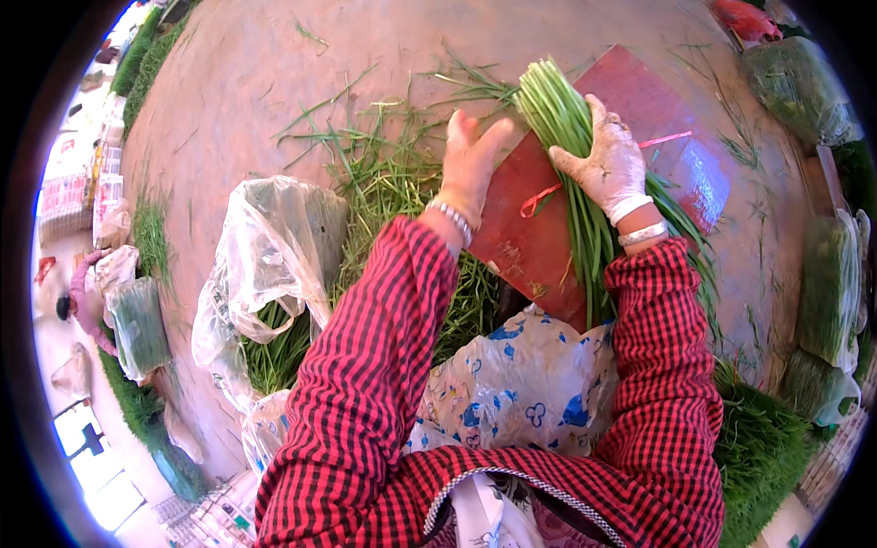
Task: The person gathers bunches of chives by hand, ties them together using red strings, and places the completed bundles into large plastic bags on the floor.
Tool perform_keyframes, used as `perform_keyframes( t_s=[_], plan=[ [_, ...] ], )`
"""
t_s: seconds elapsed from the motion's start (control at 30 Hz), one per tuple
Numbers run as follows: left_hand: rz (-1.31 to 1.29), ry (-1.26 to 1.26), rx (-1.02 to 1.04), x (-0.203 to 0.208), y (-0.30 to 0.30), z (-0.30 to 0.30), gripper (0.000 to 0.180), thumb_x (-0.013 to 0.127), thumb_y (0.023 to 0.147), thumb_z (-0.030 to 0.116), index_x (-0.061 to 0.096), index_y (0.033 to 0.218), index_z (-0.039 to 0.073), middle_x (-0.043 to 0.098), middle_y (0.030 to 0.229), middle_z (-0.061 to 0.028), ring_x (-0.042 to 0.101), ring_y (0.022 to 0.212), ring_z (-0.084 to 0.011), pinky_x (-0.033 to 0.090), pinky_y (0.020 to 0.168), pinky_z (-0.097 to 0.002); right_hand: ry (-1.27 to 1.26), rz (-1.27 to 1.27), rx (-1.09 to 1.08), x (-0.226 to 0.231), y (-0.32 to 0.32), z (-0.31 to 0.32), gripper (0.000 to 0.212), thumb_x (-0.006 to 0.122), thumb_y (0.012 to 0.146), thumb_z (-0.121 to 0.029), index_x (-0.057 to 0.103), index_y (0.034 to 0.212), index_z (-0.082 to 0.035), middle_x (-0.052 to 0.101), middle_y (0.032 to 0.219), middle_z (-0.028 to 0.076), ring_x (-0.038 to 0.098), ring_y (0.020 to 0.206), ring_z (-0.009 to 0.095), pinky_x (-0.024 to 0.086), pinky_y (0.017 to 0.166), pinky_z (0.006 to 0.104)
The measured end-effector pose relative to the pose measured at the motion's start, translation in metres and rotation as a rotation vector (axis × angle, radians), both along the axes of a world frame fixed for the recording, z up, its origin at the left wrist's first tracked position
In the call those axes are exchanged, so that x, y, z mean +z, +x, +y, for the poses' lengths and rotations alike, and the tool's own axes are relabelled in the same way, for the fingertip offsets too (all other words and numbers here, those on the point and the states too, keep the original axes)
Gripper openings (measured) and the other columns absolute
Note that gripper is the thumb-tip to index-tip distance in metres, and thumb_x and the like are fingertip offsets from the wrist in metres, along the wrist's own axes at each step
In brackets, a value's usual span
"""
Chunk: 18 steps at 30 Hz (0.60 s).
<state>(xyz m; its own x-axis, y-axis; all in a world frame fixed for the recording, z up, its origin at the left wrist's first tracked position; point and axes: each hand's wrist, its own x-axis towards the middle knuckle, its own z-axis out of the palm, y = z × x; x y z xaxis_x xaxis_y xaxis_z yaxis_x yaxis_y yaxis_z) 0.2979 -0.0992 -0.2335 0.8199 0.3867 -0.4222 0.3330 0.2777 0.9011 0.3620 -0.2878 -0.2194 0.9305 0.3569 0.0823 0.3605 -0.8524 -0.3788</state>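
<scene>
A thick bundle of garlic chives (553, 105) is in my right hand (607, 164), which wears a pale, soiled glove. The thumb lies across the stems. Pale cut ends point away from me, and the long green leaves hang back toward my right forearm. Just left of the bundle, my left hand (470, 160) is raised with thumb and fingers apart, holding nothing; its fingertips are slightly blurred. Underneath lies a red board (521, 247), with a red tie (539, 200) on its left part and a pink tie (665, 140) on its right.
Loose green trimmings (388, 169) are strewn left of the board. A clear plastic bag (265, 228) with greens stands beside them. A patterned plastic sheet (521, 384) covers my lap. Bagged greens (827, 283) line the right edge, with a loose heap of greens (763, 457) nearer me.
</scene>
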Motion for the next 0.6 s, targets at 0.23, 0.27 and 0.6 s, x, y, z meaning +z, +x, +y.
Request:
perform_keyframes(
  t_s=[0.23, 0.27, 0.6],
  plan=[
    [0.011, 0.172, -0.123, -0.044, -0.172, 0.030, 0.053, 0.064, 0.093, 0.016, 0.045, 0.139, -0.001, 0.054, 0.137, -0.0159, 0.051, 0.128, -0.0232, 0.038, 0.110, -0.0364, 0.060, 0.131, 0.006, -0.009, 0.008, -0.017, 0.097, 0.079, 0.074, -0.044, 0.032, 0.148, -0.004, 0.054, 0.134, 0.023, 0.051, 0.126, 0.038, 0.043, 0.104, 0.0444],
    [0.014, 0.145, -0.117, -0.054, -0.197, 0.036, 0.050, 0.064, 0.093, 0.016, 0.047, 0.137, -0.001, 0.057, 0.133, -0.0146, 0.054, 0.125, -0.0219, 0.040, 0.109, -0.0354, 0.026, 0.167, 0.008, -0.007, 0.014, -0.017, 0.100, 0.079, 0.074, -0.045, 0.030, 0.150, -0.003, 0.053, 0.136, 0.023, 0.050, 0.129, 0.038, 0.043, 0.105, 0.0442],
    [0.454, 0.376, -0.339, -0.088, -0.402, 0.068, 0.034, 0.066, 0.087, 0.017, 0.064, 0.119, 0.005, 0.070, 0.112, -0.0107, 0.067, 0.105, -0.0185, 0.051, 0.092, -0.0313, -0.286, 0.212, 0.010, 0.011, 0.001, 0.022, 0.109, 0.082, 0.069, -0.036, 0.019, 0.152, -0.005, 0.048, 0.140, 0.027, 0.052, 0.126, 0.041, 0.043, 0.105, 0.0437]
  ],
)
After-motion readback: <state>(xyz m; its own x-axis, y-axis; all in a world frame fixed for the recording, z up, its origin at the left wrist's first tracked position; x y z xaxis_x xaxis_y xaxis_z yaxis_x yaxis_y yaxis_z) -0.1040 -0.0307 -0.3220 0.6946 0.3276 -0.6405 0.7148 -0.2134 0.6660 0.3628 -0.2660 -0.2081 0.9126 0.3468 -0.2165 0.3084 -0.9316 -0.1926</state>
